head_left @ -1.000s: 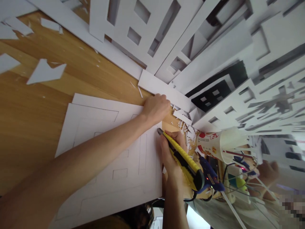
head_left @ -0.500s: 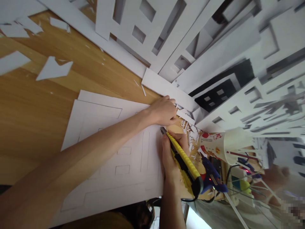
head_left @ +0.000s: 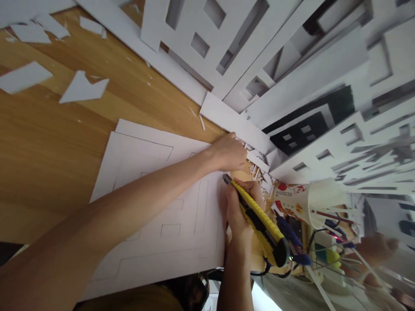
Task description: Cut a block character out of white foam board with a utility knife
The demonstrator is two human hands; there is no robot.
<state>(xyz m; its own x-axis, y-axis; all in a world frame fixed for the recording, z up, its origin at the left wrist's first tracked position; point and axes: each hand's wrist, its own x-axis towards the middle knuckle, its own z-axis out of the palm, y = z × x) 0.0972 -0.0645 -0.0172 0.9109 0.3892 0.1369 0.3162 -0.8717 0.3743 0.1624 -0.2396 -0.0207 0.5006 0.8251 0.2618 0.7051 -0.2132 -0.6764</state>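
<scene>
My right hand (head_left: 241, 207) is closed round a yellow and black utility knife (head_left: 259, 220). Its blade tip rests at the far right edge of a white foam board (head_left: 155, 207) marked with pencil rectangles. My left hand (head_left: 228, 152) lies across the board with its fingers curled and pressing the board's far right corner, just beyond the blade. A second white sheet (head_left: 145, 134) lies under the marked board.
The wooden table (head_left: 48, 142) carries white offcuts (head_left: 82, 88) at the left. White cut-out building facades (head_left: 292, 77) fill the far and right side. A paper cup (head_left: 301, 201) and a blue glue gun (head_left: 292, 242) lie right of the knife. Small scraps (head_left: 259, 168) litter the corner.
The view has shifted, so everything sits a little to the right in the frame. Both hands keep their grip and place on the board; the knife has barely moved along the edge.
</scene>
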